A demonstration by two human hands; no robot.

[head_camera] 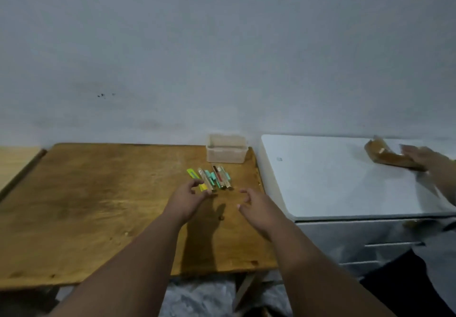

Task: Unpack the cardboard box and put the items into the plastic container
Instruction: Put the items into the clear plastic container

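Several small flat items [213, 178], green, yellow, teal and tan, lie side by side on the wooden table [98, 205]. Just behind them, at the table's far edge, stands the clear plastic container [227, 149], which looks empty. My left hand [190, 199] hovers at the near left end of the items with fingers apart, its fingertips close to the yellow one. My right hand [256, 205] is open a little to the right of the items, holding nothing. The cardboard box [387, 155] lies flattened on the white cabinet top, far right.
A white cabinet [333, 176] with drawers adjoins the table on the right. Another person's hand [419, 156] rests on the cardboard box there. A grey wall stands close behind the table. A lighter wooden surface [14, 161] shows at far left.
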